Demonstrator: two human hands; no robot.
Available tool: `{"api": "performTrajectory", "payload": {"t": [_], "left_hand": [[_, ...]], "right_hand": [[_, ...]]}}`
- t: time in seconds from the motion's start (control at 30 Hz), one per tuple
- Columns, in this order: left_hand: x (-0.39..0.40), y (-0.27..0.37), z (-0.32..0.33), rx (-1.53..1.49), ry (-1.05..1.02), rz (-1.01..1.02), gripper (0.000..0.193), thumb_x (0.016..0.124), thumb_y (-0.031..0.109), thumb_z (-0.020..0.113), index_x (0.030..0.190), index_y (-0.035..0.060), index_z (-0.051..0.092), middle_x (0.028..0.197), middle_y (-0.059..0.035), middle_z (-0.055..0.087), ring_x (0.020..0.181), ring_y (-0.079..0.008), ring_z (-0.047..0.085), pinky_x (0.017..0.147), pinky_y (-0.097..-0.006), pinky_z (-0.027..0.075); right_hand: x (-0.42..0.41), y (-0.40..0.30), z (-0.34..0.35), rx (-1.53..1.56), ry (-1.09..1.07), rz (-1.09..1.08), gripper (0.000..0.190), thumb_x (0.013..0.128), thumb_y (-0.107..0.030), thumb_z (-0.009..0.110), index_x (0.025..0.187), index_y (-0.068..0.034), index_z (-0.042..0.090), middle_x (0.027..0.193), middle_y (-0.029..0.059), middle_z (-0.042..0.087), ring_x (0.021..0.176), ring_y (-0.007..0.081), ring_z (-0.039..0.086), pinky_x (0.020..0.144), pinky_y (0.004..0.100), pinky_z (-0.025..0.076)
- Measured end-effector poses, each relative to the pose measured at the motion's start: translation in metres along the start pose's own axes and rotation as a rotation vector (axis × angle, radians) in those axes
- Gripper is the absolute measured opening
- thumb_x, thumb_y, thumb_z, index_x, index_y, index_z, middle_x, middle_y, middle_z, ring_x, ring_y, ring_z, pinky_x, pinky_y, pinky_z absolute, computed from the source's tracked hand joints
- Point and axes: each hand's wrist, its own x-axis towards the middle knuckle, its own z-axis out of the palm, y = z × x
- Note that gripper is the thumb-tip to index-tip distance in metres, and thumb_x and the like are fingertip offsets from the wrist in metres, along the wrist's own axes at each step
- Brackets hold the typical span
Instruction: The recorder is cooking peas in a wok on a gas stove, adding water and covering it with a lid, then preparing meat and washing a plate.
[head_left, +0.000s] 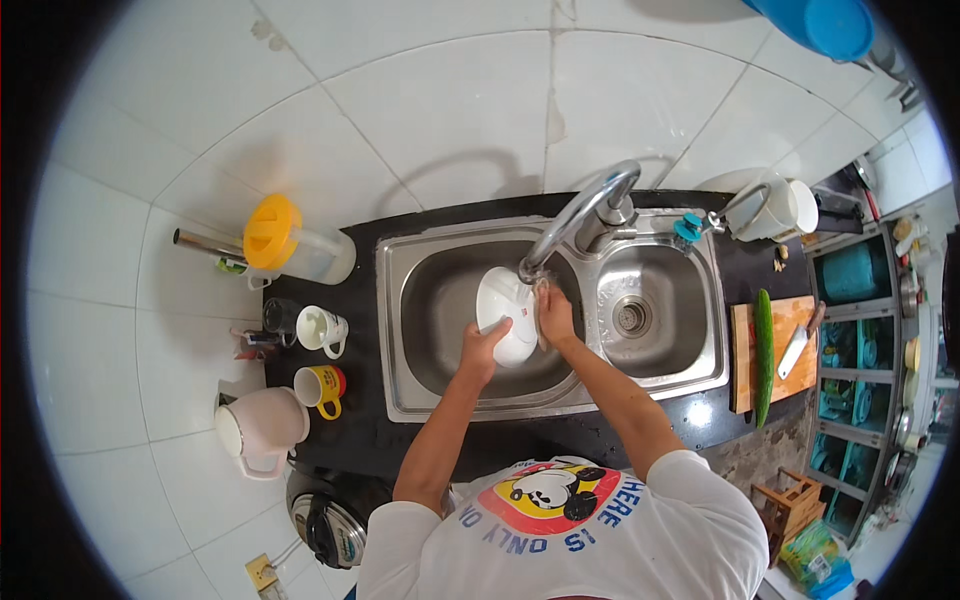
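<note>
My left hand (484, 349) grips a white bowl (506, 319) over the large basin of a stainless steel sink (442, 300). The bowl is tilted, its outside facing up, with a small red mark on it. Close by its right side is my right hand (553, 315), its fingers near the rim, under the spout of the curved metal faucet (577, 217). Water seems to run there. Whether the right hand holds the bowl or something else is hard to tell. The smaller basin (652, 307) with its drain strainer lies to the right.
On the left stand a yellow-lidded pitcher (274, 232), a white mug (319, 330), a yellow and red mug (322, 386) and a pink kettle (262, 424). To the right, a cucumber (763, 356) and a cleaver (795, 349) lie on a wooden cutting board (784, 382).
</note>
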Motion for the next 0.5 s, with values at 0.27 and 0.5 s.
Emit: {"api": "performTrajectory", "payload": {"t": [0.27,0.5], "left_hand": [[0.005,-0.002,0.010,1.164,-0.220,0.198,0.025,0.081,0.009,0.065,0.104,-0.0017,0.063,0.100,-0.0159,0.067,0.092,-0.0271,0.067,0.081,-0.0364,0.052],[-0.028,-0.028,0.024,1.647,-0.373,0.949,0.019,0.075,0.008,0.059,0.092,-0.0010,0.057,0.128,-0.0215,0.053,0.120,-0.0382,0.050,0.099,-0.0494,0.041]], "right_hand": [[-0.024,-0.003,-0.038,1.003,-0.062,0.654,0.038,0.093,-0.036,0.059,0.109,-0.002,0.060,0.096,0.0041,0.065,0.085,0.0159,0.062,0.076,0.0300,0.051],[-0.041,-0.009,-0.076,1.081,-0.221,0.599,0.046,0.071,-0.001,0.059,0.117,0.001,0.055,0.103,0.0094,0.062,0.096,0.0213,0.060,0.084,0.0328,0.050]]}}
